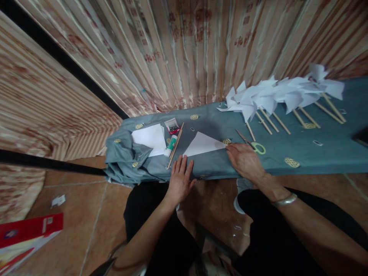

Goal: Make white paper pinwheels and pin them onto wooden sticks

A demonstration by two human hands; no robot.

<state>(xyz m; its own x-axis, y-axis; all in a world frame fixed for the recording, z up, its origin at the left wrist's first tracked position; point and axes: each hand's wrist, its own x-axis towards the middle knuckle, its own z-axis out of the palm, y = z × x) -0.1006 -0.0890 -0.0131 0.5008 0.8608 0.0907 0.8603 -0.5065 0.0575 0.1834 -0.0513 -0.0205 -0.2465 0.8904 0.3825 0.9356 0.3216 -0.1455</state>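
Observation:
A white sheet of paper [203, 145], folded into a triangle, lies flat on the cloth-covered bench before me. My left hand [180, 181] rests at the bench's front edge, fingers stretched out, their tips by the paper's lower left corner. At the opposite corner, my right hand [245, 160] has its fingers together and closed on the paper's tip. Just beyond that hand lie scissors [258, 148] with light green handles. Left of the folded sheet are a glue stick [171, 146], thin wooden sticks [176, 147] and a small red box [172, 126] holding tiny dark pieces.
A stack of white paper [149, 138] lies at the left, partly under a cloth fold. Several paper pinwheels [270, 96] on wooden sticks lie along the back right. Pleated curtain [184, 50] hangs behind the bench [207, 166]. A dark object [360, 137] sits at the right edge.

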